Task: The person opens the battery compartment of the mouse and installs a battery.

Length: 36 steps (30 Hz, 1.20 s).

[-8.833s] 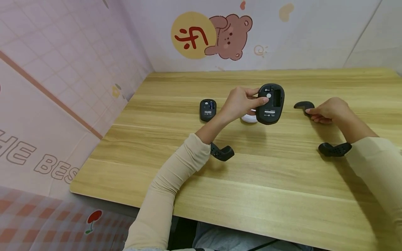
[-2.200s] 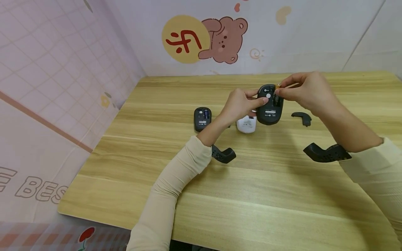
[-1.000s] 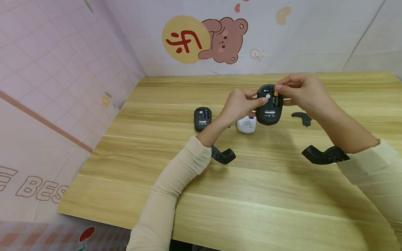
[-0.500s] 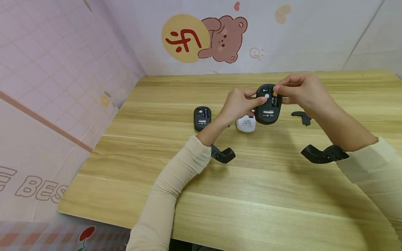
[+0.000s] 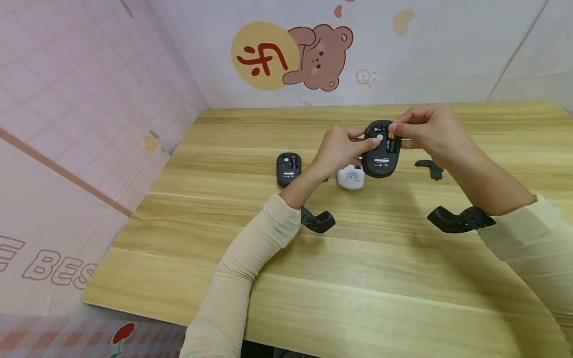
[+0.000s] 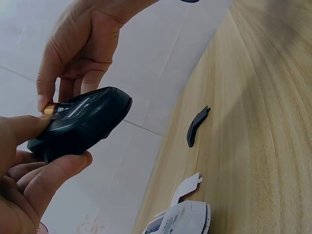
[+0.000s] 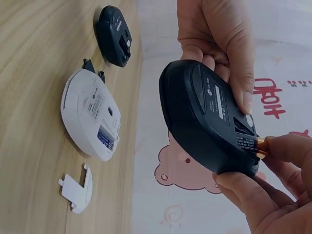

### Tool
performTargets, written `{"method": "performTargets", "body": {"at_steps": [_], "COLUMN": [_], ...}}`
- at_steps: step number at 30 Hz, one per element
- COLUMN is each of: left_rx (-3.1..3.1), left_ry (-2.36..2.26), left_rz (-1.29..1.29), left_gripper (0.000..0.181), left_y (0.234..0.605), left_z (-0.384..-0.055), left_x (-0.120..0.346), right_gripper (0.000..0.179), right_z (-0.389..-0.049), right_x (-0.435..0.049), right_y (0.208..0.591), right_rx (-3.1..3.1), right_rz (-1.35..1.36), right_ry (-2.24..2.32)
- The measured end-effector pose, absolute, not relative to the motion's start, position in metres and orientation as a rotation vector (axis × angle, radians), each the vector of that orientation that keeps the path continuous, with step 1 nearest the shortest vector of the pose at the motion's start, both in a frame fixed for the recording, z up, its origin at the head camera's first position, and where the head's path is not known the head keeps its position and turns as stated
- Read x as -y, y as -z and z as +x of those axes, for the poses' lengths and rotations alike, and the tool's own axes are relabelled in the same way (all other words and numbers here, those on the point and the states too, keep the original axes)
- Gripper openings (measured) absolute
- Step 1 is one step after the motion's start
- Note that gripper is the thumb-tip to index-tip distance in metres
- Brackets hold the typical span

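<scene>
Held up above the table, a black computer mouse (image 5: 382, 165) has its underside and battery slot facing the head camera. My left hand (image 5: 341, 147) grips its left side, thumb across the underside. My right hand (image 5: 435, 130) pinches the orange end of a battery (image 7: 249, 143) at the slot, and its other fingers touch the mouse's edge. Most of the battery lies in the slot; the right wrist view shows its orange end jutting out at a tilt. Right of the mouse, its black battery cover (image 5: 432, 169) lies on the table.
A white mouse (image 5: 351, 178) and a second black mouse (image 5: 288, 170) lie underside up with batteries showing. A white cover (image 7: 75, 192) and a small dark piece (image 7: 95, 70) lie near the white mouse. Black wrist mounts (image 5: 319, 221) stick out from both forearms.
My right hand has gone from the black cover, left on the table, to the mouse with a battery. Over the last two seconds the battery has sunk deeper into the slot.
</scene>
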<state>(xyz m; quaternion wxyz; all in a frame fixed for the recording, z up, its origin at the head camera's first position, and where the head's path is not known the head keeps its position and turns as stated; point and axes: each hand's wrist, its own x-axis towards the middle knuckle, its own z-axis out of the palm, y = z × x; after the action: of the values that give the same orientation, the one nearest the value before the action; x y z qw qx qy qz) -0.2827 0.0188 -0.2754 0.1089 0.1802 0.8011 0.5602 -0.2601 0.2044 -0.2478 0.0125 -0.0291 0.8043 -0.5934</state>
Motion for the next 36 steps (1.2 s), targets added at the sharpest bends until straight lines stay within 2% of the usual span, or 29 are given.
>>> {"method": "performTargets", "body": {"at_steps": [29, 36], "left_rx": [-2.328, -2.312], "left_ry": [-1.648, -1.659], "left_rz": [0.547, 0.542], "left_gripper": [0.038, 0.037], "left_y": [0.2773, 0.2782], "left_z": [-0.2834, -0.2849], "left_x": [-0.0192, -0.0208], "right_gripper": [0.009, 0.014], "right_z": [-0.2603, -0.2615], "right_x": [-0.2067, -0.2088], "right_y": [0.2520, 0.2531], "right_rx": [-2.768, -2.787], "right_rz": [-0.161, -0.180], "right_ry": [1.608, 1.588]}}
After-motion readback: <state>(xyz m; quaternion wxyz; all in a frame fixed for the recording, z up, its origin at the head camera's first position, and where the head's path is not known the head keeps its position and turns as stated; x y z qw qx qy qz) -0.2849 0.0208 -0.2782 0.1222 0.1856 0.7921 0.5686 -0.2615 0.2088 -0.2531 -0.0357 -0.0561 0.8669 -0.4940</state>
